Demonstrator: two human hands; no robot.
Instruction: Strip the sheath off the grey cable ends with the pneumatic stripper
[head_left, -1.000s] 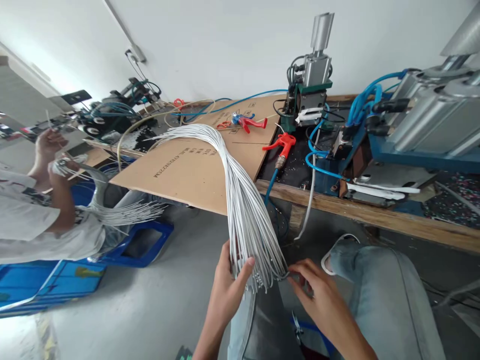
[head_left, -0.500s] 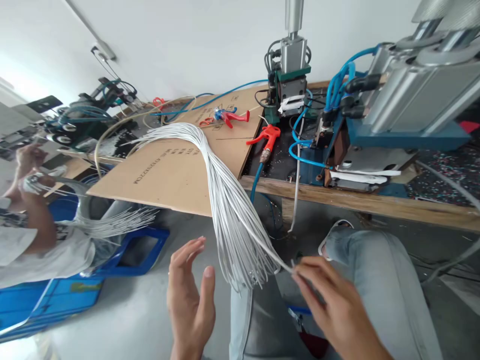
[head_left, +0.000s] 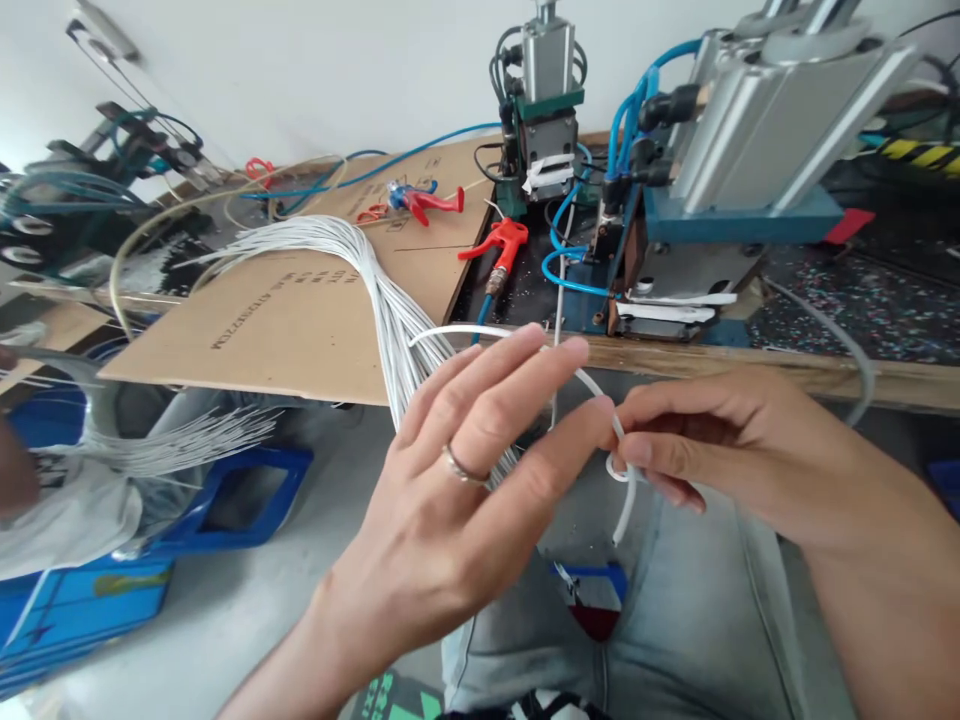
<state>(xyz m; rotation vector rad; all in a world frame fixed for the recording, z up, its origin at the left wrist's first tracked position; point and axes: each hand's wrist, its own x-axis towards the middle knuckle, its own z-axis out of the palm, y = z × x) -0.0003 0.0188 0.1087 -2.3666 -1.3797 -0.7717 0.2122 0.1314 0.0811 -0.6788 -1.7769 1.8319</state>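
**Thin white cable between two bare hands, a thick bundle beside it**

From left: another person's white clothing, with a loose sheaf of pale wires. Next, a flat brown cardboard sheet, where a thick bundle of white cables arches over and droops past the near edge. The left hand is back upward, fingers loosely extended, one ringed; its index fingertip is at the cable, but I cannot tell whether a hidden thumb pinches it. Beyond lies a red air gun. The right hand is narrow, thumb and forefinger pinching the cable, which passes behind the left fingers; a small loop shows at the pinch, a short end hanging below. Farthest right stands a silver-and-blue pneumatic press.

As a judgement, this one cable is separated and partly looped; whether the loop is finished is unclear, and the bundle seems left to handle. Half a second earlier, the left hand was empty and apart, the right near the bundle's lower end; now they meet, higher up
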